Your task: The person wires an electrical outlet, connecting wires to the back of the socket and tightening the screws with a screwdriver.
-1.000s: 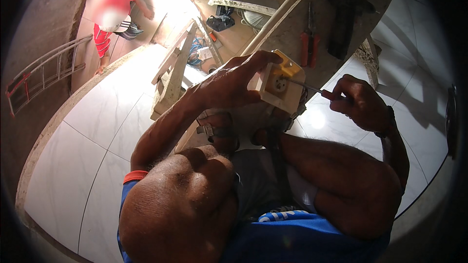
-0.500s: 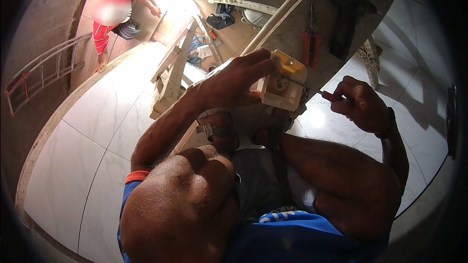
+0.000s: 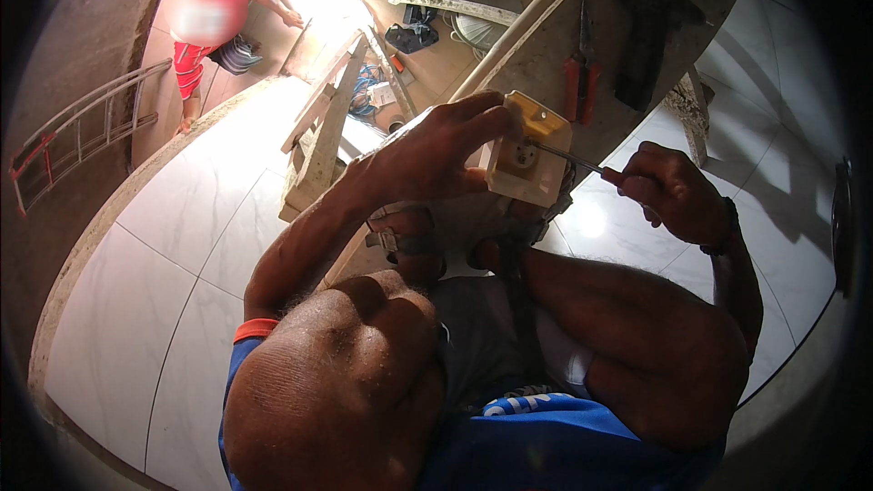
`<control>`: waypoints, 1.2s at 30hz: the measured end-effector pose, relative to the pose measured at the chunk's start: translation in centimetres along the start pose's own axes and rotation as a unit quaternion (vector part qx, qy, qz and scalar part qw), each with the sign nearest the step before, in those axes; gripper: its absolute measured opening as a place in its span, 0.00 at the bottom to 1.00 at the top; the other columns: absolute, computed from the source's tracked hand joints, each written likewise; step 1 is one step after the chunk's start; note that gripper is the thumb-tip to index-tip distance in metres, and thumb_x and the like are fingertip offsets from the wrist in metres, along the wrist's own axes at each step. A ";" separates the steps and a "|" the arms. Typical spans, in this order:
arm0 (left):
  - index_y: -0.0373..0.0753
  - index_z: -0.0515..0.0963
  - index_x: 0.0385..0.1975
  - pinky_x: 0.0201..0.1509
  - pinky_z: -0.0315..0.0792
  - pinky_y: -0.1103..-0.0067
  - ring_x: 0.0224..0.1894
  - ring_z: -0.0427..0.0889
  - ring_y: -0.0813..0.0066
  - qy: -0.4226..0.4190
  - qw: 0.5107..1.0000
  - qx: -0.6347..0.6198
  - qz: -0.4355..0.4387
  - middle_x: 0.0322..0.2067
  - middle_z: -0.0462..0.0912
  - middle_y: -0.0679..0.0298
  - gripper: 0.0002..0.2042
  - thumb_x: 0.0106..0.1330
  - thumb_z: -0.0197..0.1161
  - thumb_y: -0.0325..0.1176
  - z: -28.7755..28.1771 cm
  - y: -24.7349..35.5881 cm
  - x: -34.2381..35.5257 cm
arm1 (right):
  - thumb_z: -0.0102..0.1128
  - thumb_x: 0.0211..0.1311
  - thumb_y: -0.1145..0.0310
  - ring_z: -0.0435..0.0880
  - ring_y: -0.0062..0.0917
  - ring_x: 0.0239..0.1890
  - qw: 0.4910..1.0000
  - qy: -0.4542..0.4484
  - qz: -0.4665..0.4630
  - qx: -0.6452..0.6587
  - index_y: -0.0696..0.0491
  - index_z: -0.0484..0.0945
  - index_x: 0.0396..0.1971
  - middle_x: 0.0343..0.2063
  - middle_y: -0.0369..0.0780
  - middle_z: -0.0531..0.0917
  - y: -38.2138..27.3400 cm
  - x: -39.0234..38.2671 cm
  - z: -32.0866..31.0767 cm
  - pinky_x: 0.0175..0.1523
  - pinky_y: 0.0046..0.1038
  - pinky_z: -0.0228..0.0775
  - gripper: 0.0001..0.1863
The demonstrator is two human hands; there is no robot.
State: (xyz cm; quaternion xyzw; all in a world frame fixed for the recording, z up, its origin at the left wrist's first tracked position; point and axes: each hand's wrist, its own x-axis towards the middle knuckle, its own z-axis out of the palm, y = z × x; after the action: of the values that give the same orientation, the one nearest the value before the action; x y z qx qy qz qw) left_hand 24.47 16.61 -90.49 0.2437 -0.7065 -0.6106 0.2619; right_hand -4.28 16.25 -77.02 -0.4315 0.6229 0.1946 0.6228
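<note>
In front of me a pale, yellowish plastic electrical box (image 3: 544,177) with a round socket (image 3: 525,156) inside is held up in my left hand (image 3: 446,145). The fingers grip its left side, thumb below and forefinger at the top. My right hand (image 3: 668,186) is closed round the handle of a screwdriver (image 3: 582,162). Its thin shaft points left into the box, and the tip meets the upper part of the socket. The exact spot under the tip is too small to make out.
Red-handled pliers (image 3: 580,82) and a dark tool (image 3: 644,45) lie on the plank surface beyond the box. A wooden trestle (image 3: 318,145) stands left of it. Farther left are a person in red (image 3: 188,68) and a ladder (image 3: 91,132). White tiles (image 3: 182,309) cover the floor.
My right hand has turned slightly on the screwdriver handle, its fingers shifting. The box and my left hand stay nearly where they were.
</note>
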 end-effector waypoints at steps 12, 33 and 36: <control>0.41 0.71 0.52 0.56 0.74 0.67 0.53 0.77 0.54 -0.017 0.999 0.014 -0.049 0.54 0.74 0.55 0.32 0.43 0.76 0.29 0.0 0.4 -0.2 | 0.64 0.56 0.69 0.76 0.24 0.20 1.000 0.010 0.004 -0.015 0.59 0.74 0.28 0.21 0.38 0.75 -1.0 -0.3 0.3 0.29 0.30 0.68 0.10; 0.35 0.67 0.51 0.53 0.72 0.65 0.53 0.72 0.47 -0.028 0.999 0.019 0.039 0.52 0.67 0.50 0.31 0.43 0.71 0.23 0.2 0.4 -1.2 | 0.53 0.64 0.63 0.70 0.16 0.13 0.985 -0.099 -0.003 0.141 0.59 0.74 0.29 0.17 0.36 0.72 1.8 0.7 0.2 0.18 0.21 0.63 0.13; 0.34 0.67 0.52 0.52 0.71 0.64 0.52 0.71 0.47 -0.020 0.998 0.026 0.056 0.50 0.66 0.50 0.31 0.43 0.70 0.23 0.5 0.3 -1.2 | 0.56 0.62 0.66 0.70 0.14 0.14 0.978 -0.117 0.049 0.164 0.58 0.71 0.30 0.21 0.35 0.72 1.7 0.7 0.3 0.17 0.19 0.62 0.10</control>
State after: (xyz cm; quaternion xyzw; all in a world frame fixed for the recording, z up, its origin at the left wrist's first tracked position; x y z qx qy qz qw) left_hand 25.03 17.85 -90.32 0.1982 -0.7399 -0.5808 0.2755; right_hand -5.32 17.24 -78.22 -0.2667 0.5893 0.1699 0.7434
